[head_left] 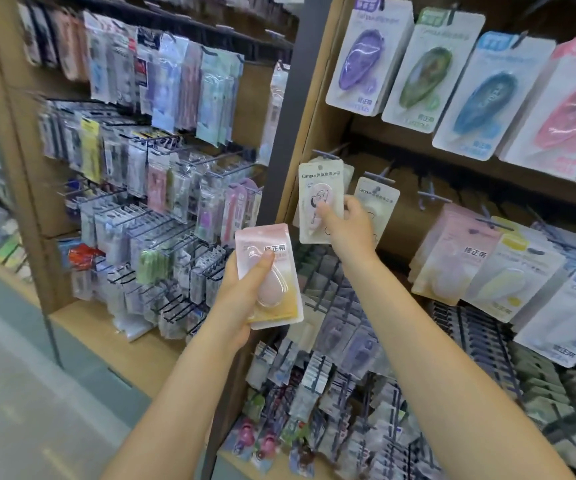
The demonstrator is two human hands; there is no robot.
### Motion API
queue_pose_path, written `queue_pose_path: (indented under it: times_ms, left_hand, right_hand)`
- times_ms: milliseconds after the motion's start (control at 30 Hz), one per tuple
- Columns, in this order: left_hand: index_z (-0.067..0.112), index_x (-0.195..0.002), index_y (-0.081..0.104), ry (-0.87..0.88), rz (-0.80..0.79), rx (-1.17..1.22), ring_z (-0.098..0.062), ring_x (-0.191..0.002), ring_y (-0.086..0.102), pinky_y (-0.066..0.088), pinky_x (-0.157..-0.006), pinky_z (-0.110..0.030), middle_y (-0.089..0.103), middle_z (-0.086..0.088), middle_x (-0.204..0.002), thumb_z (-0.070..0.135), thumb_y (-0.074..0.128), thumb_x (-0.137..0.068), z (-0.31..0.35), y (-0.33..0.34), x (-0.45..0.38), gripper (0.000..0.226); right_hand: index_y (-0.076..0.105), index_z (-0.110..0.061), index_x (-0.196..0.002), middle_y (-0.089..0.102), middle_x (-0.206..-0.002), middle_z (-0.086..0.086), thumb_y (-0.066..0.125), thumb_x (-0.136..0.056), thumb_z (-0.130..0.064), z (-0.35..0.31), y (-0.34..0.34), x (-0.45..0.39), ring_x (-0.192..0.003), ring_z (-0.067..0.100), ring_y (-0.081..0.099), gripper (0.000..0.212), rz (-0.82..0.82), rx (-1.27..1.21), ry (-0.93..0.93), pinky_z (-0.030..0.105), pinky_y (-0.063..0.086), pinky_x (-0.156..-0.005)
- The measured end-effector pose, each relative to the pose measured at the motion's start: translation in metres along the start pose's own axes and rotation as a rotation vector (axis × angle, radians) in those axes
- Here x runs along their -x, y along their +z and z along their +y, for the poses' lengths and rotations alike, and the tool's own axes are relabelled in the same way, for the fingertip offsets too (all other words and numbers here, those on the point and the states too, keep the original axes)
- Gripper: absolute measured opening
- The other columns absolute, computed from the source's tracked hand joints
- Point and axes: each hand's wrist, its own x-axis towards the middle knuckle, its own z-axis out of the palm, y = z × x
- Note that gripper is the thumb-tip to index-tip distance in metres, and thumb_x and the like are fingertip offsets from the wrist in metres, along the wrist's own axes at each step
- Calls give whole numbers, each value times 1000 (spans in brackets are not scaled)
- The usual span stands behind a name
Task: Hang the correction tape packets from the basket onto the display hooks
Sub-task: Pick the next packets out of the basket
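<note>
Hands first: the right hand (347, 225) reaches up to about one o'clock of frame centre and pinches a cream correction tape packet (320, 202) by its lower half, thumb on the front, fingers behind. Gripping low leaves the punched hole at the top free, and that hole sits level with the display hook (326, 154) at twelve o'clock of the packet; motion blur hides whether the hook has entered it.

At seven o'clock of that packet, the left hand (245, 296) grips a small stack of pink-and-yellow packets (270, 275), thumb pressed across the top one and fingers curled beneath. Judging by the pose, it serves as a ready supply so the right can take one card at a time.

Just beside the right hand, at two o'clock, a second cream packet (376, 195) hangs on its own hook. Farther out at three o'clock, a bare hook (428, 195) juts from the brown backboard (404, 216), likely waiting for stock. Large blister cards (369, 57) fill the row above. No basket shows in view.
</note>
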Motion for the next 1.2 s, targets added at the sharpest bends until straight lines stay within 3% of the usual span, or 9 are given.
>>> queue_pose_path:
  times_ms: [200, 300, 500, 633, 733, 867, 933, 1033, 1200]
  left_hand:
    - [30, -135, 58, 2, -53, 32, -24, -111, 72, 60, -90, -44, 75, -3, -122, 47, 75, -75, -4, 0, -3, 64]
    - [32, -135, 58, -2, -68, 36, -24, -113, 72, 59, -95, -47, 75, -1, -122, 48, 75, -75, -6, 0, -7, 64]
    - [33, -136, 57, 6, -62, 30, -23, -113, 72, 59, -95, -45, 75, 2, -122, 48, 76, -73, -11, 1, -16, 67]
    - [32, -138, 56, 5, -68, 40, -24, -115, 71, 59, -96, -46, 74, 1, -125, 45, 76, -77, -15, 2, -18, 65]
    - [33, -137, 57, 6, -56, 54, -25, -113, 72, 59, -95, -48, 74, 0, -125, 43, 80, -77, -18, 4, -15, 65]
    - [32, -135, 58, 11, -9, 110, -28, -111, 72, 60, -92, -48, 73, -4, -126, 46, 87, -71, -24, 9, -11, 72]
    - [33, -135, 58, 3, 9, 135, -28, -112, 72, 59, -94, -52, 73, -4, -126, 51, 87, -67, -26, 15, -9, 76]
    - [33, -133, 56, 7, 33, 132, -27, -110, 73, 59, -93, -54, 72, -7, -127, 52, 85, -69, -29, 25, -6, 72]
    - [36, -133, 55, 41, -12, 26, -23, -104, 76, 61, -88, -49, 75, -1, -119, 62, 73, -70, -33, 45, 1, 70]
  right_hand:
    - [58, -26, -116, 64, -108, -13, 63, -98, -36, 8, 9, 4, -90, 3, 63, 21, 101, -58, -48, 14, 50, -68]
    - [58, -25, -113, 64, -104, -15, 64, -98, -35, 13, 11, 4, -89, 3, 65, 18, 122, -77, -59, 11, 49, -65]
    - [61, -23, -112, 68, -110, -7, 67, -96, -36, 17, 7, -13, -96, 9, 68, 22, 100, -39, 8, 27, 58, -82]
    - [63, -20, -110, 71, -111, -5, 69, -95, -37, 23, 1, -15, -89, 7, 69, 24, 62, -37, 88, 20, 59, -67]
    - [56, -19, -117, 67, -104, -5, 72, -92, -38, 31, -6, -2, -89, 11, 71, 35, 53, -17, 122, 30, 62, -77]
    - [52, -22, -111, 55, -99, -7, 74, -89, -38, 42, -17, 30, -90, 6, 56, 35, 126, 75, 44, 17, 44, -70]
    - [62, -21, -95, 62, -84, -8, 71, -92, -38, 41, -21, 44, -77, 6, 59, 20, 2, 49, 26, 20, 44, -67]
    - [67, -16, -85, 63, -63, -8, 73, -90, -39, 34, -24, 62, -54, 4, 57, 24, -320, 33, 67, 18, 44, -50]
    - [67, -15, -93, 60, -77, 2, 85, -79, -41, 36, -43, 71, -61, 12, 54, 35, -432, 53, 71, 25, 43, -51]
